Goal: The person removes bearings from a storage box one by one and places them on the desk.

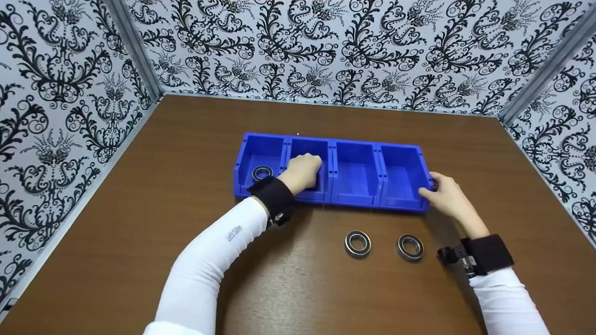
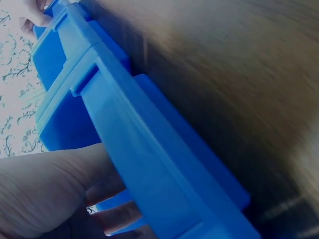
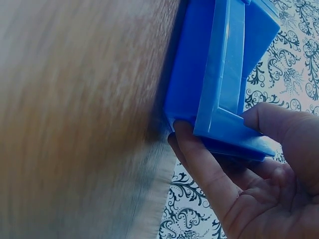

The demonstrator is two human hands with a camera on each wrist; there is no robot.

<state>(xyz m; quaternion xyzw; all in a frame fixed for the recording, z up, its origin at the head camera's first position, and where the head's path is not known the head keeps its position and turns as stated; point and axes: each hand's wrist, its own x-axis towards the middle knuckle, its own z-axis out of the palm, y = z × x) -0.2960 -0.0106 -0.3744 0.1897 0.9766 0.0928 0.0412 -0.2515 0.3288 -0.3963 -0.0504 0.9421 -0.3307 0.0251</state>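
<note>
A blue four-section storage bin (image 1: 357,179) stands on the brown table. My left hand (image 1: 303,171) reaches down into its second section from the left. The left wrist view shows the fingers (image 2: 117,217) behind the front wall, with their tips hidden, so whether they hold anything cannot be seen. At the bin's right end, my right hand (image 1: 442,191) grips the side wall, its thumb (image 3: 269,119) over the rim and the fingers against the outside. One ball bearing (image 1: 262,173) lies in the leftmost section.
Two more ball bearings lie on the table in front of the bin, one nearer the middle (image 1: 357,244) and another further right (image 1: 410,247). Patterned wall panels (image 1: 302,51) enclose the table (image 1: 298,288) at the back and sides.
</note>
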